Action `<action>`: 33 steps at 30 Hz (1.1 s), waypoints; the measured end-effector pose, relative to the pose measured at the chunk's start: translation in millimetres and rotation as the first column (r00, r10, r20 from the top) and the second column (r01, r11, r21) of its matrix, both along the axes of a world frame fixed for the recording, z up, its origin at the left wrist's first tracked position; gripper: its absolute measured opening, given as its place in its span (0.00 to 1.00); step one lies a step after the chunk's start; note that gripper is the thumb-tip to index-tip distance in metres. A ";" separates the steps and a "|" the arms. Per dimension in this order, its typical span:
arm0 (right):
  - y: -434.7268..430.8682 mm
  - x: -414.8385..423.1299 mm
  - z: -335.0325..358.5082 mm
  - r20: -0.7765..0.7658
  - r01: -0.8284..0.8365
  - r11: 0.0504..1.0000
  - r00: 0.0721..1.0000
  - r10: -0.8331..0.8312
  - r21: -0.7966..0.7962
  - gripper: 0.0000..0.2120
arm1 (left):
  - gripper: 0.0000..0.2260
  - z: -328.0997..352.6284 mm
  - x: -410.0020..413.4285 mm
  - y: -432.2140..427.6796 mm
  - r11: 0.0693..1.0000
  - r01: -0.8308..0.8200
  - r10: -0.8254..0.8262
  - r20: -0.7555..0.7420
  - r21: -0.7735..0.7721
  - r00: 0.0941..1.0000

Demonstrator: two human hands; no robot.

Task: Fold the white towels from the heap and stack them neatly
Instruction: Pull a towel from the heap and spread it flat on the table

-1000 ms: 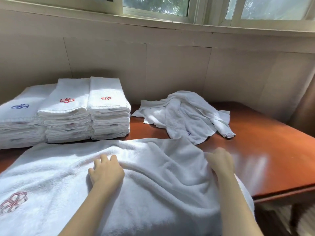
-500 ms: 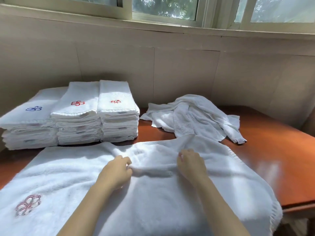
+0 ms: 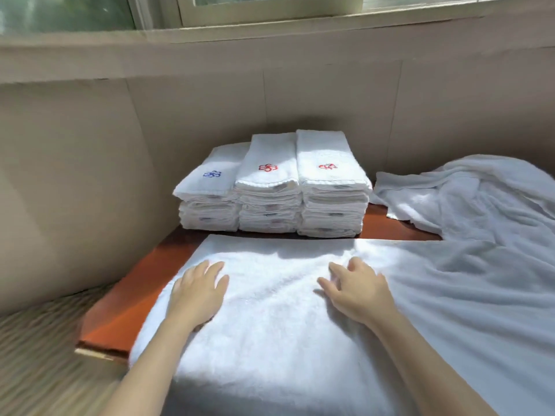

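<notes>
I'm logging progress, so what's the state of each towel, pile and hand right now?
Spread towel: lying flat on the table, under both hands.
Left hand: open, palm flat on it.
Right hand: open, fingers resting on it.
Folded stacks: three, neat, side by side.
Heap: crumpled, unfolded.

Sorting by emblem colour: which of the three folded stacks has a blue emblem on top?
The leftmost stack: its top towel bears a blue emblem, while the middle stack and the right stack show red.
</notes>
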State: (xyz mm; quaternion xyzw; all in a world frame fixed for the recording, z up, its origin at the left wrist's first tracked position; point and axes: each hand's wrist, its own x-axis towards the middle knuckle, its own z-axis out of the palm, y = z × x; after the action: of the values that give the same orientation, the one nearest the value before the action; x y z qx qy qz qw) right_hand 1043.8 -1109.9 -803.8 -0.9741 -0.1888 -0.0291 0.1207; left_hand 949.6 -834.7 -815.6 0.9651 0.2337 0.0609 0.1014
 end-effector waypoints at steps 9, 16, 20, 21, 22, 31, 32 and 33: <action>-53.8 70.6 7.1 0.016 0.208 0.976 0.978 -0.210 0.065 0.16 | 0.27 56.9 72.1 37.7 0.979 0.065 -0.021 -0.224 0.193 0.974; -35.4 109.7 38.2 -0.266 0.186 0.966 0.936 -0.229 -0.178 0.14 | 0.37 88.8 105.7 44.9 0.989 0.110 -0.147 -0.593 -0.098 0.792; -29.4 113.8 49.3 -0.367 0.207 0.951 0.887 -0.282 -0.230 0.21 | 0.32 96.4 108.2 49.3 0.994 0.080 -0.109 -0.637 -0.075 0.763; -28.3 115.4 51.5 -0.374 0.201 0.946 0.882 -0.287 -0.254 0.18 | 0.27 97.9 107.0 50.8 0.995 0.055 -0.099 -0.639 -0.089 0.763; -27.1 115.8 54.0 -0.366 0.201 0.938 0.881 -0.299 -0.283 0.12 | 0.22 99.3 105.8 52.4 0.994 0.031 -0.089 -0.641 -0.101 0.762; -30.0 116.9 40.5 0.315 0.294 0.904 0.866 -0.389 0.309 0.11 | 0.11 88.1 101.2 67.2 0.965 -0.049 -0.001 0.190 0.258 0.982; -30.5 111.9 41.0 0.298 0.280 0.892 0.870 -0.392 0.356 0.11 | 0.11 84.7 97.3 67.4 0.962 -0.027 -0.033 0.212 0.273 0.977; -31.6 105.5 39.3 0.268 0.269 0.887 0.885 -0.381 0.375 0.10 | 0.12 80.2 92.1 67.2 0.960 -0.010 -0.053 0.216 0.281 0.975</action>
State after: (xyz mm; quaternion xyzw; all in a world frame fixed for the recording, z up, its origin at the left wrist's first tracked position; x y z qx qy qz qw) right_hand 1149.4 -1141.4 -764.5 -0.9388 -0.0307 -0.2451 0.2402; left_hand 1041.6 -767.5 -735.4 0.9594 0.1993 0.1992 -0.0103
